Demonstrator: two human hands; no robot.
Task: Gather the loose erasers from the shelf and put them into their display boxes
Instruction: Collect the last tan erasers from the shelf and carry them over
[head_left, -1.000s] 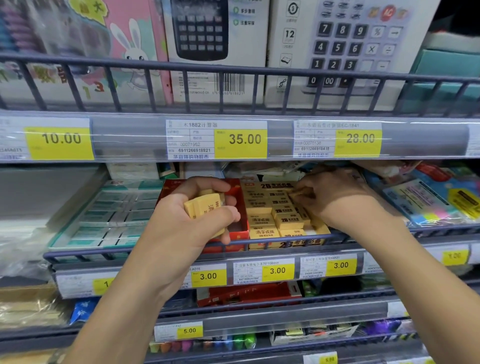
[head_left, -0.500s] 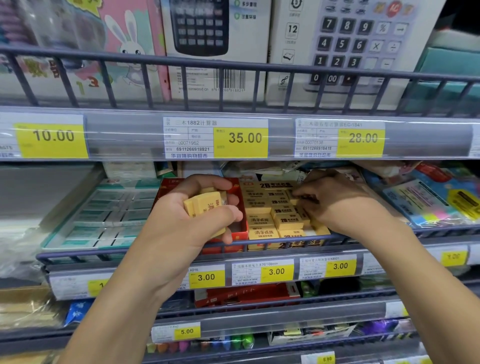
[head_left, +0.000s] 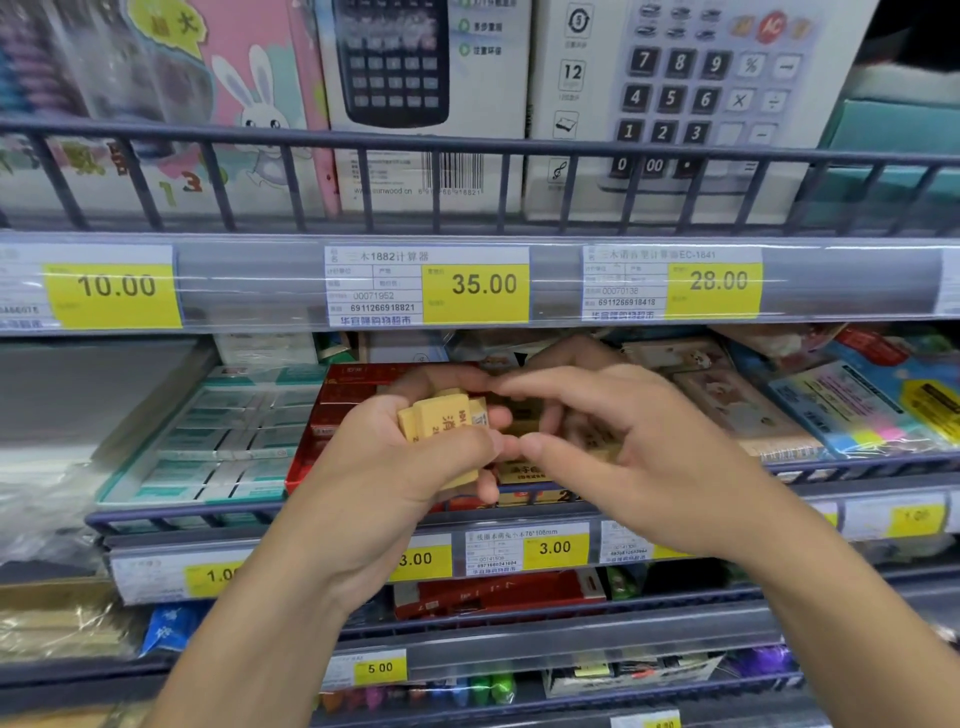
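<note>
Since half a second ago, when our right hand (head_left: 613, 441) was down among the packed yellow erasers in the display box (head_left: 332, 410), it has lifted out and come across to the left hand (head_left: 415, 467), so the two now sit fingertip to fingertip in front of the shelf rail (head_left: 182, 514).

In the head view, the only one we have, the left hand is wrapped around a small stack of yellow erasers (head_left: 441, 415), thumb across the front, much as it was before. The right hand's fingers are spread and loosely bent, reaching toward that stack; we see nothing pinched in them, though motion blur softens the fingertips. The red display box lies directly behind both hands on the middle shelf, with rows of erasers partly showing under the right palm.

We judge that one eraser has been seated and the right hand is back for the next from the stack. Several remain in our grip, so the filling is midway.
</note>
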